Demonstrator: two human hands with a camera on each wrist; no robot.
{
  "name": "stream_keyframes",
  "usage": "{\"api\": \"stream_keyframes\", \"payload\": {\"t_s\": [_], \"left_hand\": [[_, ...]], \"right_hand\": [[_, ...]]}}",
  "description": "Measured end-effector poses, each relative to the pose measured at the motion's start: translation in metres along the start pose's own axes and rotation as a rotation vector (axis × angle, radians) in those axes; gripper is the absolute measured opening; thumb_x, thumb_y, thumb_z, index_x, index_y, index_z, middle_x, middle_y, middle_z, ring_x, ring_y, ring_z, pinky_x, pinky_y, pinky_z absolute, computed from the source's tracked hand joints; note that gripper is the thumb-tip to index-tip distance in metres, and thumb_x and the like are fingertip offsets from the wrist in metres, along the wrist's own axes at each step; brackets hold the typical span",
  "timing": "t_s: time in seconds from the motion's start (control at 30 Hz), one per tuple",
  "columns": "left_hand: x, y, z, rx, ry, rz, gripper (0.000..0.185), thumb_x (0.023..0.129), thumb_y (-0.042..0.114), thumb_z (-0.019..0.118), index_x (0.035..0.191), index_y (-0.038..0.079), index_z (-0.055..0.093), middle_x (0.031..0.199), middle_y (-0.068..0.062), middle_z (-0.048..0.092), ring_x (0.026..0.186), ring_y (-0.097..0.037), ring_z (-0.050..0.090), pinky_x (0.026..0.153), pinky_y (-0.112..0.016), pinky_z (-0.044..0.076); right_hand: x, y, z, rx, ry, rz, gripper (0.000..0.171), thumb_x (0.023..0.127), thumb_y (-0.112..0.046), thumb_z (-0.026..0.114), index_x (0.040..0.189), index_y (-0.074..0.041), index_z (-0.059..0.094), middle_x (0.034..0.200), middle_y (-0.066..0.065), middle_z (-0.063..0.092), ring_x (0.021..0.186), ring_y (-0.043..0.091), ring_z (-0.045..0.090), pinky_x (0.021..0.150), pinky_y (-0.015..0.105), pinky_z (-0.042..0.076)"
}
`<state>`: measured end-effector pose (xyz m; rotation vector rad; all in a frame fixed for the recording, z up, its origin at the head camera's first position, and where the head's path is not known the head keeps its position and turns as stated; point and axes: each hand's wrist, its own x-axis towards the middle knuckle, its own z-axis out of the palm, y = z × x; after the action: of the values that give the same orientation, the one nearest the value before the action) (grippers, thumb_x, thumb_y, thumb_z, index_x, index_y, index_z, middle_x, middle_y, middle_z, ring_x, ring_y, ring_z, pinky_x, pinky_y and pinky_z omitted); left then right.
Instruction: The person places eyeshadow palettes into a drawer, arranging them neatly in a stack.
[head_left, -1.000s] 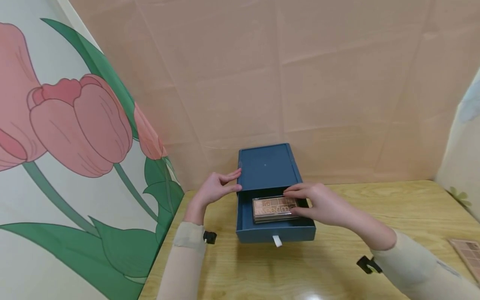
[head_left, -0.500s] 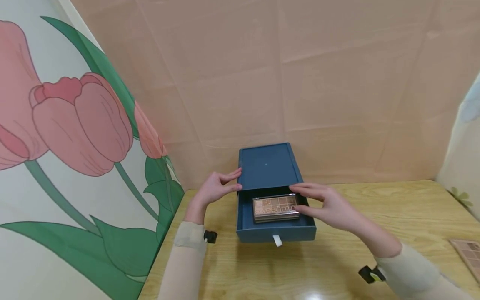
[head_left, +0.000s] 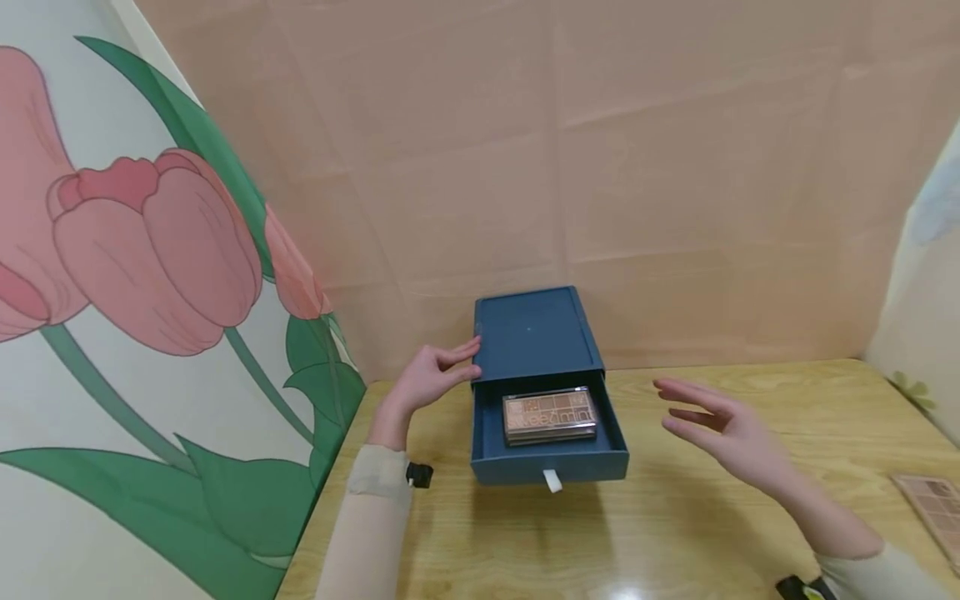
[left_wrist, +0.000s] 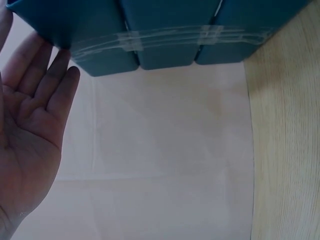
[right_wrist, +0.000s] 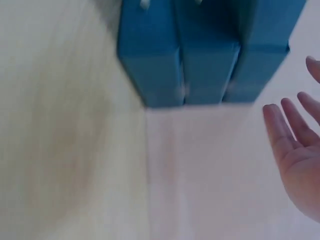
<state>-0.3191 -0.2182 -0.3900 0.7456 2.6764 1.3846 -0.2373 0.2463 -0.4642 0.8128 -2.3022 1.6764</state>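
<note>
A blue drawer box [head_left: 534, 333] stands against the backdrop, its top drawer [head_left: 551, 468] pulled out towards me. Inside lies an eyeshadow palette [head_left: 549, 415] with a clear lid and lettering, apparently on top of another one. My left hand [head_left: 423, 379] touches the box's left side with its fingertips, the fingers extended, as the left wrist view also shows. Off to the right of the drawer, my right hand [head_left: 742, 437] hovers above the table with loose fingers and holds nothing. In the right wrist view, the right hand [right_wrist: 300, 150] is apart from the box.
Another eyeshadow palette [head_left: 933, 510] lies on the wooden table [head_left: 675, 533] at the far right edge. A white pull tab [head_left: 552, 481] sticks out from the drawer front. Clear tape [left_wrist: 170, 39] binds the box's stacked tiers. A tulip-printed cloth [head_left: 165, 242] hangs at left.
My right hand has let go of the palette in the drawer and moved away to the right. The palette stays in the drawer. My left hand has stayed at the box's side.
</note>
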Motion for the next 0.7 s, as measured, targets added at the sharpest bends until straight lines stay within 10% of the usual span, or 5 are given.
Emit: {"api": "stream_keyframes", "payload": {"t_s": [0.43,0.7], "left_hand": [[-0.003,-0.003,-0.001,0.003,0.023,0.008,0.055,0.098,0.046,0.079,0.145,0.021,0.067,0.153,0.012,0.057,0.146,-0.017,0.051,0.086,-0.035,0.048],[-0.004,-0.005,-0.001,-0.01,0.021,0.019,0.055,0.098,0.044,0.079,0.146,0.02,0.066,0.154,0.01,0.057,0.145,-0.019,0.052,0.086,-0.04,0.049]], "right_hand": [[-0.096,0.072,-0.123,-0.269,0.035,0.465,0.069,0.108,-0.031,0.069,0.169,-0.018,0.039,0.133,-0.044,0.045,0.103,-0.024,0.052,0.081,0.023,0.055],[-0.159,0.163,-0.165,-0.014,0.526,0.299,0.067,0.094,0.014,0.073,0.152,-0.017,0.064,0.122,-0.038,0.067,0.11,-0.023,0.054,0.083,0.002,0.041]]}}
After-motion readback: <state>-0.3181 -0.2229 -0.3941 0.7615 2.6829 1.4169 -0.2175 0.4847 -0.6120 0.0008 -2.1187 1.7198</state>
